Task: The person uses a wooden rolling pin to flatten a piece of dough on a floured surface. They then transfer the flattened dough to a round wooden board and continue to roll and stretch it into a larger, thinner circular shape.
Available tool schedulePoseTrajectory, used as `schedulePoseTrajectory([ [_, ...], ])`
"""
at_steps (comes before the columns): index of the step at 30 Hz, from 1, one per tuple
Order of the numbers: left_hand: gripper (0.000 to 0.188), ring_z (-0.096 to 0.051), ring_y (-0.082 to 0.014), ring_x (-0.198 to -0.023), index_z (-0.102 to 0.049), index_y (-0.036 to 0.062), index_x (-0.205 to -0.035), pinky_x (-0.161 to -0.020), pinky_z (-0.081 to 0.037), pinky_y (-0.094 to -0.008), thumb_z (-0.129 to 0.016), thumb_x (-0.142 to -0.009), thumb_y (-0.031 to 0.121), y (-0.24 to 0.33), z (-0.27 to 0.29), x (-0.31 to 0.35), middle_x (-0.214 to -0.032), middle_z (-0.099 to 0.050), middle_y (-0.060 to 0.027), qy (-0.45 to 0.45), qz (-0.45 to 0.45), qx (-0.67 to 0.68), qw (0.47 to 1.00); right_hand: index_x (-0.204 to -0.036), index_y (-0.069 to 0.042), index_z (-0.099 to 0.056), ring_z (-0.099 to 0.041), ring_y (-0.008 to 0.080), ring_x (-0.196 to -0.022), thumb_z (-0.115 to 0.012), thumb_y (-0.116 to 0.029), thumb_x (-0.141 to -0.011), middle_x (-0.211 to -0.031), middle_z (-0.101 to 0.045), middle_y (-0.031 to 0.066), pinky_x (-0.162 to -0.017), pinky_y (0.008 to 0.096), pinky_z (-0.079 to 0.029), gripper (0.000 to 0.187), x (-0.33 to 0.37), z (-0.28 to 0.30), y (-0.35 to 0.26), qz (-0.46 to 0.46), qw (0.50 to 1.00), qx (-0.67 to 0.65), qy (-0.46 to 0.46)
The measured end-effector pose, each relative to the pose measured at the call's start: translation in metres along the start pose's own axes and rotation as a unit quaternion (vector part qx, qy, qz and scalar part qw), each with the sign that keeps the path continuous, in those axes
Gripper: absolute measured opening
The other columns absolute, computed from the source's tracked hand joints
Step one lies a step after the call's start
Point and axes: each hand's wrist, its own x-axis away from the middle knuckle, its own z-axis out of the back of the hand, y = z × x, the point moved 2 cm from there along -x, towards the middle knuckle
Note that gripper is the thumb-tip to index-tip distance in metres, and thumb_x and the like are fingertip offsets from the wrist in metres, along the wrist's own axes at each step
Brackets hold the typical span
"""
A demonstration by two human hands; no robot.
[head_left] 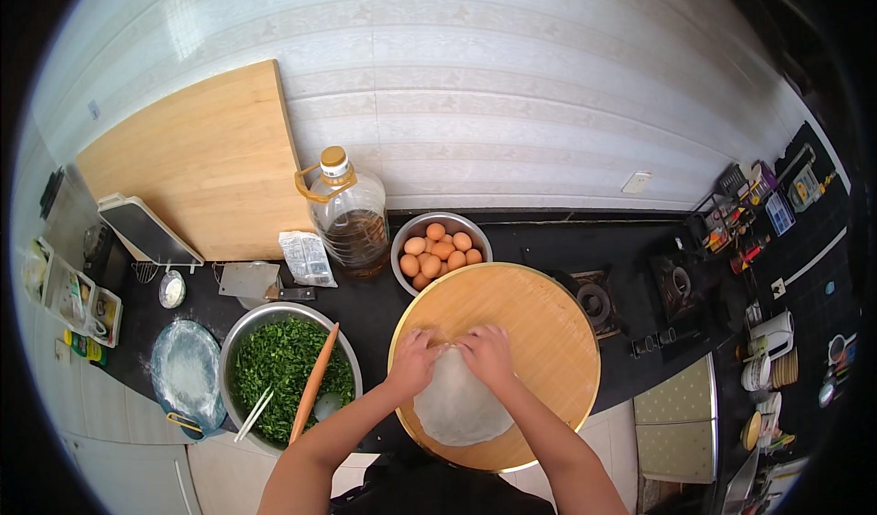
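Observation:
A thin, pale sheet of dough (461, 410) lies on a round wooden board (548, 360). My left hand (414, 366) grips its far left edge, fingers curled in. Close beside it, my right hand (487, 354) is closed on the far right part of the same edge. The fingertips of both hands nearly meet at the dough's far end. Left of the board stands a steel bowl (358, 369) of chopped greens (281, 355). Across this bowl rest a wooden rolling pin (315, 380) and a pair of white chopsticks (254, 414).
Behind the board sits a bowl of brown eggs (438, 252), with a large oil jug (352, 227) to its left. A cleaver (251, 280) lies near a white packet (307, 257). Far left is a floury blue basin (187, 378). Gas burners (594, 303) lie to the right.

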Motion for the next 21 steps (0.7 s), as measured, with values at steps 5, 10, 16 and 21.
schedulePoseTrajectory([
  [5, 0.031, -0.051, -0.0398, -0.116, -0.073, 0.0065, -0.102, -0.102, -0.040, -0.0455, -0.060, -0.075, -0.003, -0.004, 0.001, -0.003, -0.123, -0.061, -0.0159, 0.018, 0.022, 0.043, 0.999, -0.079, -0.018, -0.076, -0.059, 0.0215, -0.089, -0.077, -0.019, -0.072, -0.082, -0.065, -0.0012, -0.087, 0.0391, -0.039, 0.007, -0.011, -0.011, 0.008, -0.003, 0.998, -0.007, -0.058],
  [10, 0.023, -0.052, -0.0371, -0.114, -0.073, 0.0049, -0.096, -0.100, -0.042, -0.0443, -0.063, -0.077, -0.001, -0.009, 0.000, -0.002, -0.118, -0.062, -0.0151, 0.045, 0.035, 0.049, 0.997, -0.076, -0.016, -0.071, -0.058, 0.0232, -0.092, -0.076, -0.017, -0.074, -0.084, -0.063, 0.0004, -0.091, 0.0410, -0.038, 0.006, -0.017, -0.012, 0.004, 0.002, 0.995, 0.007, -0.099],
  [16, 0.016, -0.054, -0.0342, -0.108, -0.073, 0.0058, -0.093, -0.096, -0.043, -0.0437, -0.070, -0.077, 0.006, -0.003, -0.004, -0.012, -0.111, -0.063, -0.0134, 0.087, 0.062, 0.043, 0.993, -0.082, -0.014, -0.064, -0.057, 0.0248, -0.095, -0.072, -0.014, -0.078, -0.085, -0.059, 0.0015, -0.093, 0.0437, -0.038, 0.008, -0.010, -0.012, 0.001, 0.106, 0.993, 0.033, -0.026],
  [21, 0.007, -0.054, -0.0332, -0.106, -0.069, 0.0055, -0.085, -0.094, -0.043, -0.0436, -0.070, -0.078, 0.007, -0.006, -0.008, -0.016, -0.108, -0.062, -0.0124, 0.084, 0.052, 0.036, 0.994, -0.086, -0.014, -0.068, -0.057, 0.0244, -0.093, -0.069, -0.011, -0.078, -0.087, -0.060, 0.0019, -0.092, 0.0428, -0.039, 0.009, -0.006, -0.007, 0.001, 0.114, 0.993, 0.002, -0.014],
])
